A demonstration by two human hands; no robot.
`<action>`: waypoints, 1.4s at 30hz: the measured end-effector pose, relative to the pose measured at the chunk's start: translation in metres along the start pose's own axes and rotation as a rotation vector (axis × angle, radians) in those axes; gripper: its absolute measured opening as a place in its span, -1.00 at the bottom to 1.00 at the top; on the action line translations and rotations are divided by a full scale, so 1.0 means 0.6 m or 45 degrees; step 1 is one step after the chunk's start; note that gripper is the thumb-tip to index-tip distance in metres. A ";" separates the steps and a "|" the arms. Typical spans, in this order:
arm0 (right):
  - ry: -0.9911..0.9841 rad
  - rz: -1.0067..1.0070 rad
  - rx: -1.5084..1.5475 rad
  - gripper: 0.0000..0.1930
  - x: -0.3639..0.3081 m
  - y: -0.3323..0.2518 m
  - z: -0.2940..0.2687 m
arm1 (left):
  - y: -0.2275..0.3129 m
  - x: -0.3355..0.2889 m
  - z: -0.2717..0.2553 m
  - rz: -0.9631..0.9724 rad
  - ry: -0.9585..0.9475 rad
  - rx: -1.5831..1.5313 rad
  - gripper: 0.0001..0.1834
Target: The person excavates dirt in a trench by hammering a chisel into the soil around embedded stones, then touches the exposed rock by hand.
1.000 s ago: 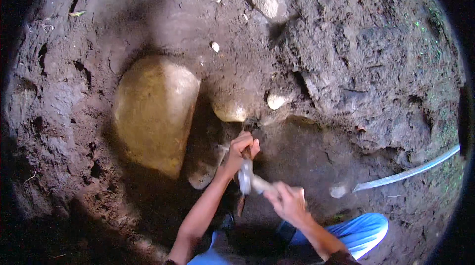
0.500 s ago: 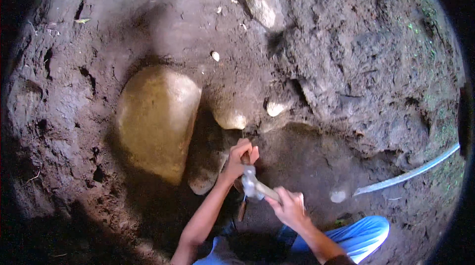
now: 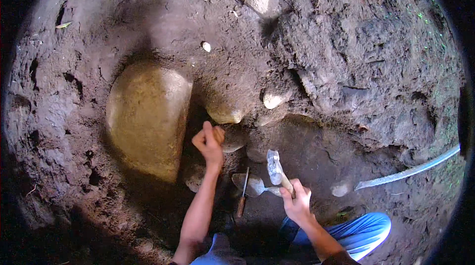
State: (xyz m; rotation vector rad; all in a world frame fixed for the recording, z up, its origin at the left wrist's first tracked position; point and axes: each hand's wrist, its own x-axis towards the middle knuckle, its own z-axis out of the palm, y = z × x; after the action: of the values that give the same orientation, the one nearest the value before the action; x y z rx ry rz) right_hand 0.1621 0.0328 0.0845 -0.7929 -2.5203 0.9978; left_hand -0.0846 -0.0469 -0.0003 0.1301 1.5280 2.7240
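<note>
Logging remotely, I list: one large yellowish rock, left of the left hand; one hammer, gripped in the closed right hand; one trowel, between the hands, its handle toward the right; one slim brown-handled tool, across the trowel blade. Left hand curled; I cannot tell whether it holds anything.

Mustard-tan boulder, brown earth, blue jeans.
Hammer: grey head, beige handle; trowel: grey blade; thin tool: reddish-brown handle; curved strip: pale bluish-white; small stone: off-white face; boulder blotchy, paler toward its right; green specks (right rim).
</note>
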 end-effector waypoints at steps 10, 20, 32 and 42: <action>-0.078 0.030 0.013 -0.76 -0.001 0.009 -0.004 | 0.034 -0.078 0.000 0.305 -0.323 -0.061 -0.50; 0.006 0.080 -0.027 -0.75 -0.019 0.017 -0.021 | 0.002 -0.098 0.052 0.534 -0.928 0.476 -0.73; -0.643 -0.050 -0.379 -0.65 0.119 -0.034 -0.303 | 0.037 -0.028 0.077 0.473 -2.149 0.890 -0.45; -0.322 -0.044 0.295 -0.72 0.067 0.156 -0.189 | 0.021 -0.083 0.151 0.430 -1.613 1.083 -0.53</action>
State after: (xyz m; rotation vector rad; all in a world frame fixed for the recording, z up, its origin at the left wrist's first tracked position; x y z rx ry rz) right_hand 0.2189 0.1733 0.1025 -0.5846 -2.5460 1.4260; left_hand -0.0273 0.0210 0.0541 1.7502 1.9408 1.1840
